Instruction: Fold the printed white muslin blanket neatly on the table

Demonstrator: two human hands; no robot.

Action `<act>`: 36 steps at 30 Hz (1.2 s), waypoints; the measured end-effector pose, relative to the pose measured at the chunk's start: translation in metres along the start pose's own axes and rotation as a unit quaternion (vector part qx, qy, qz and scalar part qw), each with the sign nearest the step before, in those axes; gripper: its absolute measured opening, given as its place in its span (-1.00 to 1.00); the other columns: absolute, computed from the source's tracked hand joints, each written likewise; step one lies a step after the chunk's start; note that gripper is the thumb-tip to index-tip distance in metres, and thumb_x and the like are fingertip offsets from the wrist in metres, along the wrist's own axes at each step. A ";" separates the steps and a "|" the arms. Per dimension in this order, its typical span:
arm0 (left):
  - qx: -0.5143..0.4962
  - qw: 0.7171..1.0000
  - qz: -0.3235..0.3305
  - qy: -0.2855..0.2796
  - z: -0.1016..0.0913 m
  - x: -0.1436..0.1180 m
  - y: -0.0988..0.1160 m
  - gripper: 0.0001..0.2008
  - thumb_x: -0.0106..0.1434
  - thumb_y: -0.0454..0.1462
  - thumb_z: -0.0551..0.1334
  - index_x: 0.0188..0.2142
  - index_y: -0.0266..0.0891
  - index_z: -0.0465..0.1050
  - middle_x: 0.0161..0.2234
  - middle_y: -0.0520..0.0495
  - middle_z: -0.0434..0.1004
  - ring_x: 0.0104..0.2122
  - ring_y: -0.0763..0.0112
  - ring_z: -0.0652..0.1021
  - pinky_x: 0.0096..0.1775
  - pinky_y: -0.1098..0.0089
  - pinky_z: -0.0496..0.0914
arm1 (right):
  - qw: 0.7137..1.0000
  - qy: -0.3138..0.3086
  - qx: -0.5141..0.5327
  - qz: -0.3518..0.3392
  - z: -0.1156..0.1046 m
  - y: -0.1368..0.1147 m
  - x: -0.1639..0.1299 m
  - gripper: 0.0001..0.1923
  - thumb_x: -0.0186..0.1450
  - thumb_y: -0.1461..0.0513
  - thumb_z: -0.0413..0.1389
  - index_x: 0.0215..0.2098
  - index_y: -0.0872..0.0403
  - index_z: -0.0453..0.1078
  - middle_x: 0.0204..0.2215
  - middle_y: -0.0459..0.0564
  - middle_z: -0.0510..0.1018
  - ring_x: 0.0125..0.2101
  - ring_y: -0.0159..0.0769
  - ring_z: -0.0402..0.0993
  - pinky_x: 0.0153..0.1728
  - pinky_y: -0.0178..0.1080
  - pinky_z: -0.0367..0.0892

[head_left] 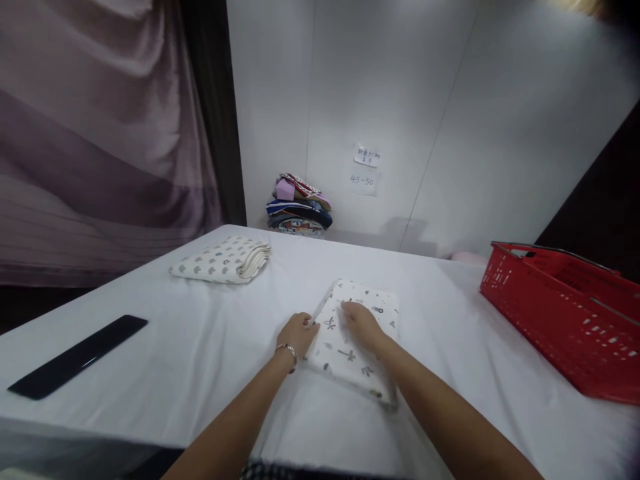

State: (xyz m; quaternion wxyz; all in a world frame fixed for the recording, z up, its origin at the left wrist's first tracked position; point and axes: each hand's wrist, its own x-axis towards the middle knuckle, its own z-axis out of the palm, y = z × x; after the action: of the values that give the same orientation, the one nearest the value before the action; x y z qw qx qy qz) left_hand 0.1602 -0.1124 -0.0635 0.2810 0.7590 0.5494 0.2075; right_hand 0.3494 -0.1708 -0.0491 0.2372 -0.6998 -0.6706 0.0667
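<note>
White cotton: folded patterned cloth, small dark motifs, flat on the table, just past the near edge, centre of view
Long axis: runs from 11 o'clock down to 5 o'clock, far corner toward the wall, near corner toward the body
Left hand: at 9 o'clock of the cloth, fingers curled loosely on its left edge, touching the hem; a true pinch or a mere rest cannot be told; metal bracelet at the wrist
Right hand: palm down on top of the cloth, fingers spread toward its far half, pressing flat, grasping nothing
Nearer hand: right, already on the fabric; left only at the border
Bearing from the hands: cloth directly beneath and ahead, toward 12 o'clock; right forearm crosses its near right corner
Second folded cloth: cream with grey prints, at 10 o'clock, well apart from both hands
Black flat bar: at 9 o'clock, far left on the table, lying slantwise
Red plastic basket: at 3 o'clock, near the right table edge, well apart from the cloth
Stack of coloured fabrics: at 12 o'clock, against the wall beyond the table
Paper notes: taped to the wall above and right of that stack, writing too small to read
In the way: nothing between the hands and the cloth; bare sheet between it and the basket, and between it and the cream cloth
</note>
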 end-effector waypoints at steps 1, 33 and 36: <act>-0.008 1.000 0.014 0.015 0.001 0.000 0.000 -0.74 0.11 -0.11 0.13 -0.25 -0.18 0.38 -0.20 -0.02 0.41 -0.29 0.43 0.45 -0.27 0.44 0.27 | 1.000 0.003 -0.014 -0.001 -0.001 0.002 0.010 -0.57 0.20 0.36 -0.15 0.00 0.11 0.32 0.00 0.00 0.37 0.02 -0.28 0.24 0.05 -0.23 0.12; 0.067 0.994 0.008 -0.084 0.003 0.025 0.024 -0.77 0.07 -0.10 0.12 -0.50 -0.21 0.36 -0.30 -0.08 0.43 -0.32 0.32 0.45 -0.36 0.40 0.23 | 0.956 -0.151 -0.194 -0.159 -0.002 0.003 0.091 -0.81 0.17 0.37 -0.04 -0.33 0.09 0.37 -0.27 -0.03 0.45 -0.27 -0.36 0.34 -0.30 -0.37 0.15; 0.074 0.996 0.012 -0.055 0.005 0.023 0.021 -0.80 0.08 -0.14 0.10 -0.51 -0.21 0.33 -0.32 -0.07 0.41 -0.33 0.34 0.44 -0.35 0.39 0.23 | 0.952 -0.164 -0.196 -0.166 -0.002 0.002 0.094 -0.80 0.16 0.37 -0.03 -0.31 0.09 0.39 -0.25 -0.02 0.45 -0.25 -0.36 0.34 -0.27 -0.37 0.16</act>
State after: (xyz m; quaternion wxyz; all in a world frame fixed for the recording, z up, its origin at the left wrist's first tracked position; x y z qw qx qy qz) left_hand 0.1859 -0.0968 -0.0535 0.2513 0.7944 0.5382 0.1271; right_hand 0.3606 -0.0801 -0.0276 -0.0103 -0.5911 -0.8065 0.0075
